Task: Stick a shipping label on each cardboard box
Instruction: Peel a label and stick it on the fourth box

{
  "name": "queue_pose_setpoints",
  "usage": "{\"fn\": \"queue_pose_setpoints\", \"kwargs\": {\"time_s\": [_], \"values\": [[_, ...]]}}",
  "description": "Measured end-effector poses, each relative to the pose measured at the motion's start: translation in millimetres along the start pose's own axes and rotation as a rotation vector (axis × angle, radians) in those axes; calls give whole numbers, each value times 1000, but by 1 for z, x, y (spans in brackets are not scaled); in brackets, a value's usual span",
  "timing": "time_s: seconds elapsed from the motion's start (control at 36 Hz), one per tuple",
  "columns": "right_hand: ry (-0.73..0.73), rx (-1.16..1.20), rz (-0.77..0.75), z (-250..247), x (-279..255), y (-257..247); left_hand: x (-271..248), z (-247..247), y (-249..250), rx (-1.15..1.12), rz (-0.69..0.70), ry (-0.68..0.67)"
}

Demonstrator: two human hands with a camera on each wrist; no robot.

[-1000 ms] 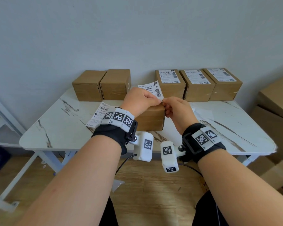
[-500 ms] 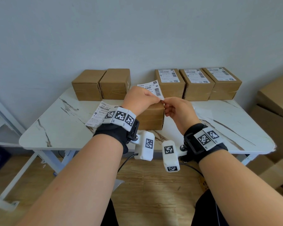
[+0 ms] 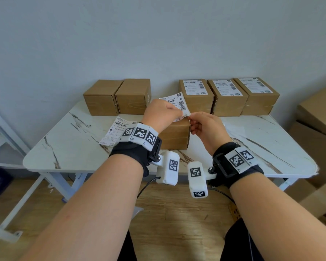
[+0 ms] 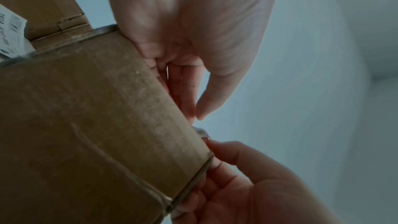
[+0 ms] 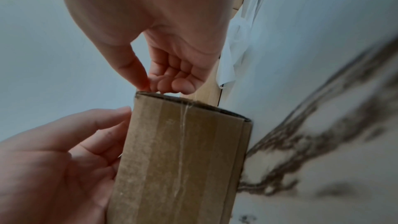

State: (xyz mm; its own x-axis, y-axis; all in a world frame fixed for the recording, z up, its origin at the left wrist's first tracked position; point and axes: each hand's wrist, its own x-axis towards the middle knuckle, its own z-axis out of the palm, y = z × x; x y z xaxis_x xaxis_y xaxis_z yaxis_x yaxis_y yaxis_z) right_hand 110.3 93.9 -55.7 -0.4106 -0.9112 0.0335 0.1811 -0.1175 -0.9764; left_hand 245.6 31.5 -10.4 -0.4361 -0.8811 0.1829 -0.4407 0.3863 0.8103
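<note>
A plain cardboard box point(image 3: 174, 135) stands in the middle of the marble table point(image 3: 68, 147). Just above its top, my left hand point(image 3: 172, 113) pinches a white shipping label point(image 3: 178, 102) that tilts up and away from me. My right hand point(image 3: 192, 117) pinches the label's near right corner, with its other fingers curled. In the left wrist view my left hand point(image 4: 194, 116) closes thumb on fingertips beside the box point(image 4: 86, 125). In the right wrist view my right hand point(image 5: 150, 84) pinches just over the box's top edge point(image 5: 183, 159); the label itself is barely visible there.
Three labelled boxes point(image 3: 227, 95) line the back right against the wall, and two plain boxes point(image 3: 117, 97) stand at the back left. A spare label point(image 3: 119, 129) lies left of the centre box. White backing sheets point(image 3: 233, 129) lie to its right. Big cartons point(image 3: 318, 113) stand on the floor at right.
Both hands have risen slightly off the box top with the label between them. The label's corner now shows between the two hands.
</note>
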Motion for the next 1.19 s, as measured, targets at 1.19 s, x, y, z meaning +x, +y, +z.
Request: {"fn": "queue_pose_setpoints", "kwargs": {"time_s": [1.19], "values": [[-28, -131, -68, -3, 6, -1, -4, 0, 6, 7, -28, -14]]}}
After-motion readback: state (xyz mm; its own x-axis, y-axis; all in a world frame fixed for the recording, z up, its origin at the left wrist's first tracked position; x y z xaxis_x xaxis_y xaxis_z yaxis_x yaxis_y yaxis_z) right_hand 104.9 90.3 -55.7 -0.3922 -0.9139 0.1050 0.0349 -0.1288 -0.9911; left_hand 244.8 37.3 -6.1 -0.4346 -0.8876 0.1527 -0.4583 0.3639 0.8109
